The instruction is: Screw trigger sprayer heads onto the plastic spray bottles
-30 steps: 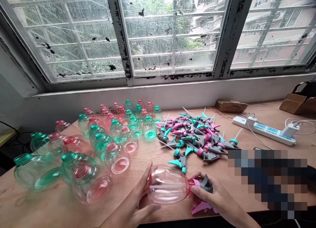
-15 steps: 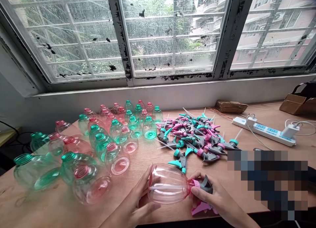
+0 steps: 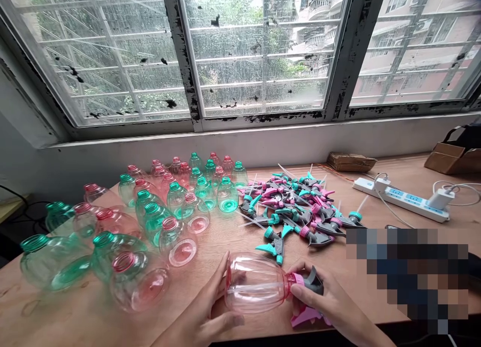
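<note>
A clear pink bottle [image 3: 255, 279] lies sideways in front of me, its base toward the left. My left hand [image 3: 205, 307] cups the base end, with the thumb below and fingers around the back. At the neck, the fingers of my right hand [image 3: 328, 297] close on the pink collar of a grey-and-pink spray head [image 3: 313, 282]. The spray head's straw shows through the bottle wall, and its collar sits at the bottle mouth. A pink trigger [image 3: 306, 317] sticks out below my right hand. Part of the spray head is hidden by my fingers.
Several green bottles [image 3: 227, 194] and pink bottles [image 3: 178, 241] without tops stand at the left. A heap of spray heads [image 3: 289, 201] lies beyond my hands. A white power strip [image 3: 402, 199] with cables and a cardboard box [image 3: 447, 156] are at the right, beside a blurred patch.
The bottle's base end has dropped slightly and the bottle appears turned a little. Both hands keep nearly the same place.
</note>
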Demonstrator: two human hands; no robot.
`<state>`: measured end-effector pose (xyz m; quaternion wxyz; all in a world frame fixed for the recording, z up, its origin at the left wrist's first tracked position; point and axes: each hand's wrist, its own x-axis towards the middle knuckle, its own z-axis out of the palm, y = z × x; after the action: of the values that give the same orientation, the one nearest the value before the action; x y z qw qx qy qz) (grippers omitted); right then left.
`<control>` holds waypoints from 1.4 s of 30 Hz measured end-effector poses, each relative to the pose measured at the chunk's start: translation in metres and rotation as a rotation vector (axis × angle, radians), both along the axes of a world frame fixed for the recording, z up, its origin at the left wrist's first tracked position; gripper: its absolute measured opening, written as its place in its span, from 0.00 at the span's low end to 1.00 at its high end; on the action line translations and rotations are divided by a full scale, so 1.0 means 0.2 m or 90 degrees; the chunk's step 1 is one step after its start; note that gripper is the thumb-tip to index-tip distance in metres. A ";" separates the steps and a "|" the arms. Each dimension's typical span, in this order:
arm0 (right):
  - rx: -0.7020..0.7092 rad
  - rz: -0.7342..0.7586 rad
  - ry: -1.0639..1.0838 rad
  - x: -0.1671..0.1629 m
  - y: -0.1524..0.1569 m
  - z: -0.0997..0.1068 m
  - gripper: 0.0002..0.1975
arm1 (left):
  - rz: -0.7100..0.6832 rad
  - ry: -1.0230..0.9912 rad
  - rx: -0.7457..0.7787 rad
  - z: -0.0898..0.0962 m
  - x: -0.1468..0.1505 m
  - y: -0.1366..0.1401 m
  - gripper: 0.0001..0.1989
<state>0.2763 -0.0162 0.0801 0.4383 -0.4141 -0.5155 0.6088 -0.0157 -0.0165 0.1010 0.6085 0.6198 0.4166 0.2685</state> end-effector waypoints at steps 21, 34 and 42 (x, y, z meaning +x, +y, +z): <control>0.001 -0.019 -0.019 0.00 0.00 0.00 0.19 | -0.010 0.016 0.068 0.02 0.02 -0.02 0.47; 0.007 -0.026 -0.033 0.00 0.00 0.00 0.19 | 0.006 0.044 0.052 0.02 0.01 -0.02 0.48; 0.014 -0.026 -0.018 -0.01 -0.01 0.01 0.18 | -0.030 0.056 0.109 0.00 0.00 0.00 0.46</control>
<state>0.2750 -0.0176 0.0818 0.4480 -0.4281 -0.5198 0.5880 -0.0158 -0.0167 0.1006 0.5406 0.6902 0.4038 0.2613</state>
